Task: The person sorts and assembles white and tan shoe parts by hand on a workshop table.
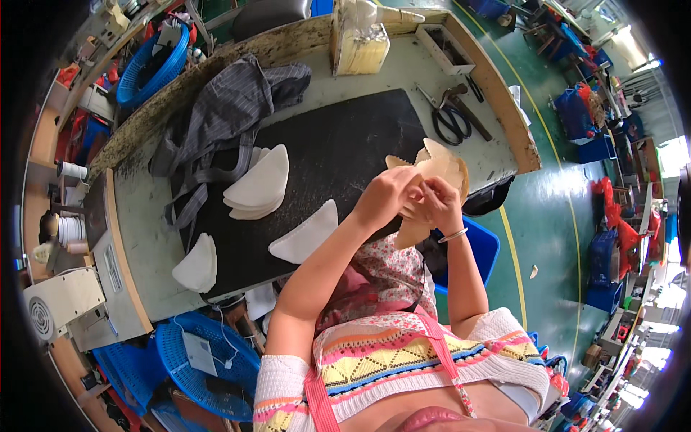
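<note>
Over the right edge of the table, my left hand (387,193) and my right hand (440,204) meet with fingers pinched together. Between them is a beige sheet piece (445,164) with zigzag-cut edges, partly covered by my fingers. Part of it hangs below my hands. On the black mat (353,137), left of my arms, lie a stack of white curved pieces (260,184), a white half-moon piece (306,234) and a smaller white pile (196,265), all with notched edges.
Black-handled scissors (452,124) and a hammer (468,111) lie at the table's right. A glue-smeared block (363,50) and a small tray (445,52) stand at the back. Grey striped cloth (223,101) covers the mat's left corner. A blue bin (475,252) stands below.
</note>
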`<state>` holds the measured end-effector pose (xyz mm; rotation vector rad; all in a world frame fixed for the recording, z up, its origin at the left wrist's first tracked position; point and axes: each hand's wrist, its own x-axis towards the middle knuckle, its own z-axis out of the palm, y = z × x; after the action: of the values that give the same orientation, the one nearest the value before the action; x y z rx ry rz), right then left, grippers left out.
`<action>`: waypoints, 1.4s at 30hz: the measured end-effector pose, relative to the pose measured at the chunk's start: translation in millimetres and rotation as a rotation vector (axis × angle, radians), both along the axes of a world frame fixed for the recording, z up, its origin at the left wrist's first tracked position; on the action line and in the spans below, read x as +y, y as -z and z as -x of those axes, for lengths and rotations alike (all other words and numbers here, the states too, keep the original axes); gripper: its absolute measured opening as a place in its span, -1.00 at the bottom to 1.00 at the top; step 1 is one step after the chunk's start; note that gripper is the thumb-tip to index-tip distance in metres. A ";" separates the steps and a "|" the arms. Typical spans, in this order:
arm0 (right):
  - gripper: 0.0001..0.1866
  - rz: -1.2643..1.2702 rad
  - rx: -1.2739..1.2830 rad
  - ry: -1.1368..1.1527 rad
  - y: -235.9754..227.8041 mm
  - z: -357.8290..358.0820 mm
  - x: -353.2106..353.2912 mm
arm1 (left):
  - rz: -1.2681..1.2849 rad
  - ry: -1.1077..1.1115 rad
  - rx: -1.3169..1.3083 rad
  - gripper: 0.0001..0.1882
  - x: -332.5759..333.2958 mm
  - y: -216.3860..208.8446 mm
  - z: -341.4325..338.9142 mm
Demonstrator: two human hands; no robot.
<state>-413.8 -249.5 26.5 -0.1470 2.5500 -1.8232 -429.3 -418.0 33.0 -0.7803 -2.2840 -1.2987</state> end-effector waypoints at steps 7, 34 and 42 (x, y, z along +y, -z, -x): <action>-0.87 0.806 0.191 0.219 -25.3 -12.6 9.3 | 0.062 -0.186 -0.145 -0.90 -19.5 14.9 21.4; -0.88 0.919 0.185 -0.111 -117.6 -64.6 26.0 | 0.105 0.043 0.092 -0.52 23.8 -17.6 -1.5; -0.83 0.990 0.280 0.002 -108.2 -53.9 35.9 | 0.486 0.115 0.023 -0.48 27.4 7.1 -8.9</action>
<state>-359.9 -213.6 134.7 -0.4065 1.4846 -3.0340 -420.4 -390.6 25.9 -1.0873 -2.6028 -0.7699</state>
